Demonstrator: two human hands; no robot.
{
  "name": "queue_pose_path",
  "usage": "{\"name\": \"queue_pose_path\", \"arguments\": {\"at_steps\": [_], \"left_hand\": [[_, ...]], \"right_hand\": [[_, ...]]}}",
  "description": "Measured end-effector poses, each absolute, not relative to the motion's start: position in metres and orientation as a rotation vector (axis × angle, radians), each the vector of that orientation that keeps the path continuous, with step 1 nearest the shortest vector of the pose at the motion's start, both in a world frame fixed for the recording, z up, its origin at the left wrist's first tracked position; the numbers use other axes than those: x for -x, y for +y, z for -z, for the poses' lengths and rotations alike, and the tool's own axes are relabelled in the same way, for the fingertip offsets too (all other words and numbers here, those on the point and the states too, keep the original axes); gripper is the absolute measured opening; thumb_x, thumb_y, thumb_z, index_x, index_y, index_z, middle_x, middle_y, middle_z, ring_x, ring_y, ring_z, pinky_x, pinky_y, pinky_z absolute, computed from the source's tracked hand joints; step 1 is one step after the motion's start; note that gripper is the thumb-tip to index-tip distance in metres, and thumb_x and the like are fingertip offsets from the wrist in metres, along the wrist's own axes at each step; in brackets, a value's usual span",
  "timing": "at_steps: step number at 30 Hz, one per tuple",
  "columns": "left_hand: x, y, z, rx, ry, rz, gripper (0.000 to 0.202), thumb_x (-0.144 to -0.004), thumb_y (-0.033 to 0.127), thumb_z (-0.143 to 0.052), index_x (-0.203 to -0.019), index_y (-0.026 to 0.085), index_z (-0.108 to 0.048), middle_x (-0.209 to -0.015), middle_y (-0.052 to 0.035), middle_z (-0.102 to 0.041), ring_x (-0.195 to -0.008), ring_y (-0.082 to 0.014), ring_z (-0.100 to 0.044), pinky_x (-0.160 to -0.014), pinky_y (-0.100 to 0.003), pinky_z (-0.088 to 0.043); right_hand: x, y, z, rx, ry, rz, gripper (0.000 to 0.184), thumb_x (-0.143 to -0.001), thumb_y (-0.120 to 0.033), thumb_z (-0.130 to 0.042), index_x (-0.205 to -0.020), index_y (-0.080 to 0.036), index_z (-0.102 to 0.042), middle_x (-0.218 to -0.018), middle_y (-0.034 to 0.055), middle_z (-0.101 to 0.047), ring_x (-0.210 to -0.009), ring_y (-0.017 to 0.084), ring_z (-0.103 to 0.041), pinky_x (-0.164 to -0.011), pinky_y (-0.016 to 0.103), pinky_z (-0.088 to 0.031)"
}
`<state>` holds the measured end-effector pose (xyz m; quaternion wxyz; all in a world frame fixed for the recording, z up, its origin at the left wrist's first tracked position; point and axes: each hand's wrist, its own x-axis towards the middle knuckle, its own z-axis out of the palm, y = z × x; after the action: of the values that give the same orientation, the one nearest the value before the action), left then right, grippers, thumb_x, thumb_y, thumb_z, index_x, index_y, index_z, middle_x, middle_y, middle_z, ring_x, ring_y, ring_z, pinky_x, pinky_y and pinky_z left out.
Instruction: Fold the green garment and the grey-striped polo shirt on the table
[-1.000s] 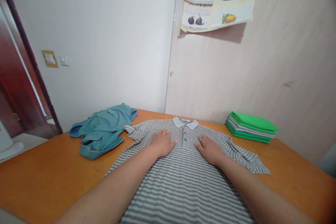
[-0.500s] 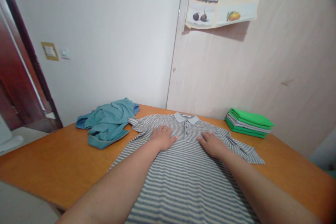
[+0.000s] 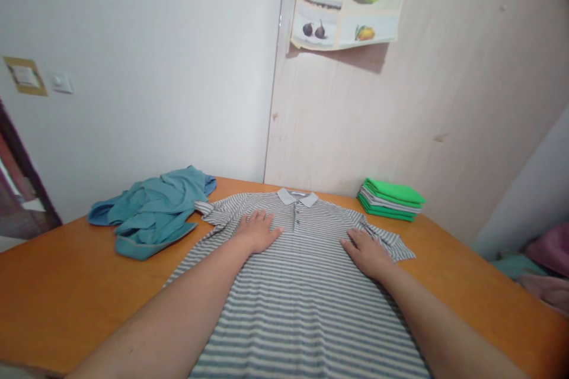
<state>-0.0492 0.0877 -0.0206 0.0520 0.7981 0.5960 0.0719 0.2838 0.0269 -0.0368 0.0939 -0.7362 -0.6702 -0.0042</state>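
Note:
A grey-and-white striped polo shirt (image 3: 302, 284) lies spread front side up, its plain grey collar at the far end and its hem running out of the bottom of the view. My left hand (image 3: 258, 232) rests flat on the chest, left of the button placket, fingers spread. On the right side of the chest, below the shoulder, lies my right hand (image 3: 367, 251), palm down with fingers stretched out. Neither hand grips the cloth. Both short sleeves stick out sideways; the left one is somewhat rumpled and touches the teal garment.
The shirt is on an orange-brown wooden table (image 3: 53, 284). A crumpled teal garment (image 3: 155, 207) lies at the back left. Several folded green and grey clothes (image 3: 391, 198) are stacked at the back right, near the wall. More fabric (image 3: 551, 251) shows beyond the table's right edge.
My right hand has slid outward to the right across the chest, toward the sleeve. My left hand stays about where it was on the shirt. The view has turned to the right.

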Motion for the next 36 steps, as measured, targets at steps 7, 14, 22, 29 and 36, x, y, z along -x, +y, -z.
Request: {"name": "queue_pose_path", "arguments": {"at_steps": [7, 14, 22, 29, 36], "left_hand": [[0.049, 0.090, 0.023, -2.471, 1.834, -0.212, 0.080, -0.092, 0.072, -0.023, -0.153, 0.021, -0.035, -0.163, -0.0126, -0.022, -0.149, -0.0344, -0.018, -0.116, -0.060, -0.016], [0.051, 0.095, 0.027, -2.468, 1.853, -0.219, 0.081, -0.091, 0.073, -0.024, -0.153, 0.022, -0.036, -0.163, -0.0111, -0.022, -0.150, -0.0337, -0.017, -0.116, -0.059, -0.016], [0.051, 0.095, 0.027, -2.478, 1.865, -0.229, 0.079, -0.091, 0.072, -0.025, -0.152, 0.024, -0.037, -0.162, -0.0105, -0.025, -0.150, -0.0328, -0.018, -0.115, -0.059, -0.018], [0.050, 0.094, 0.025, -2.468, 1.866, -0.206, 0.078, -0.091, 0.071, -0.026, -0.153, 0.024, -0.036, -0.162, -0.0098, -0.025, -0.150, -0.0324, -0.018, -0.117, -0.059, -0.016], [0.050, 0.093, 0.024, -2.466, 1.873, -0.191, 0.080, -0.091, 0.072, -0.024, -0.153, 0.023, -0.035, -0.163, -0.0099, -0.022, -0.150, -0.0335, -0.017, -0.116, -0.061, -0.015]], "right_hand": [[-0.314, 0.036, 0.013, 2.203, -1.761, 0.068, 0.050, -0.097, -0.040, -0.029, -0.124, -0.021, -0.067, -0.121, 0.0097, -0.070, -0.110, 0.025, -0.064, -0.090, 0.032, -0.047], [-0.343, 0.049, 0.007, 2.235, -1.827, 0.038, 0.037, -0.088, -0.039, -0.049, -0.111, -0.024, -0.074, -0.117, 0.0057, -0.073, -0.108, 0.024, -0.065, -0.089, 0.030, -0.047], [-0.377, 0.057, 0.005, 2.405, -1.529, 0.173, 0.056, -0.095, -0.036, -0.032, -0.139, -0.012, -0.056, -0.136, 0.0186, -0.061, -0.122, 0.031, -0.059, -0.099, 0.039, -0.044], [-0.376, 0.051, 0.023, 2.409, -1.708, 0.067, 0.051, -0.096, -0.040, -0.031, -0.134, -0.021, -0.061, -0.143, 0.0107, -0.056, -0.130, 0.029, -0.052, -0.106, 0.050, -0.039], [-0.386, 0.042, 0.030, 2.571, -1.598, 0.075, 0.055, -0.100, -0.040, -0.020, -0.137, -0.019, -0.056, -0.154, 0.0137, -0.043, -0.143, 0.035, -0.033, -0.108, 0.075, -0.016]]}}
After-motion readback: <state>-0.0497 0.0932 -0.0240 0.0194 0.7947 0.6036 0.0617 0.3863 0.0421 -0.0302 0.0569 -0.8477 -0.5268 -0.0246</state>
